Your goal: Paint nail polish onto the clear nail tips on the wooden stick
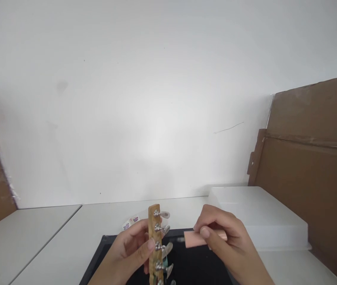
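Gripping a wooden strip (152,257) w/ metal pegs (158,266) near mid-scene, upright btwn thumb & fingers, the L hand (134,247) was left of the R hand (224,237), which pinched a pink handle (192,239), blurred tip twd the strip's clear nail-shaped pcs (167,249). Both were over a black surface (198,265) on a white table (52,237), w/ a whitish bin (260,217) farther right & cardbd (311,190) at far R.
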`<control>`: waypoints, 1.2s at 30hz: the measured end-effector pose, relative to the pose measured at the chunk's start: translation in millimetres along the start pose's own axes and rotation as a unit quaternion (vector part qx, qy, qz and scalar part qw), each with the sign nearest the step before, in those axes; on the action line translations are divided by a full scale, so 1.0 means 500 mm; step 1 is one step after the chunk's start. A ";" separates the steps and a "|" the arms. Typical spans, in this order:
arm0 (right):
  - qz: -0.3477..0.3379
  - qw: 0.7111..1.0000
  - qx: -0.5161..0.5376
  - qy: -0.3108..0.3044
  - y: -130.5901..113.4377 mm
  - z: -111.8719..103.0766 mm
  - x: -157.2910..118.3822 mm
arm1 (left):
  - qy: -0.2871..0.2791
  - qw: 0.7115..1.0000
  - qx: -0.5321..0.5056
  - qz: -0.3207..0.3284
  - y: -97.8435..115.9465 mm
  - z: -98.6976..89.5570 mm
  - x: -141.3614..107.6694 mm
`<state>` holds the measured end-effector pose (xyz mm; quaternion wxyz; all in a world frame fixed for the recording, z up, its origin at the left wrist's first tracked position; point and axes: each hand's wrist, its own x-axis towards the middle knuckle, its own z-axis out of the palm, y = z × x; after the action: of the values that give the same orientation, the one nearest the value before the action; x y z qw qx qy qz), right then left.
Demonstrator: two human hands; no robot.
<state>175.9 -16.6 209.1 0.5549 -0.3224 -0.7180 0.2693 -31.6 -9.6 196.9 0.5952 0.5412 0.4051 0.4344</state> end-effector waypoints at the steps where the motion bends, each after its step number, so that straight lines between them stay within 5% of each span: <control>1: -0.013 1.000 0.008 0.005 -0.001 0.005 -0.001 | -0.005 1.000 -0.008 -0.004 -0.001 0.003 0.000; 11: -0.112 0.982 0.056 0.141 0.014 0.040 -0.013 | -0.040 0.975 -0.187 -0.116 -0.012 0.040 0.005; 17: -0.158 0.965 0.004 0.208 -0.004 0.057 -0.018 | -0.038 0.972 -0.183 -0.143 -0.013 0.054 0.004; 26: -0.193 0.961 -0.042 0.193 -0.003 0.055 -0.015 | -0.063 0.962 -0.198 -0.176 0.005 0.058 0.006; 36: -0.174 0.972 -0.119 0.104 0.005 0.036 -0.013 | -0.068 0.959 -0.215 -0.173 0.012 0.062 0.007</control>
<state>160.1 -20.5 199.2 0.6223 -0.2826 -0.7285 0.0468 -1.5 -15.0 205.5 0.7898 0.3507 0.3481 0.3633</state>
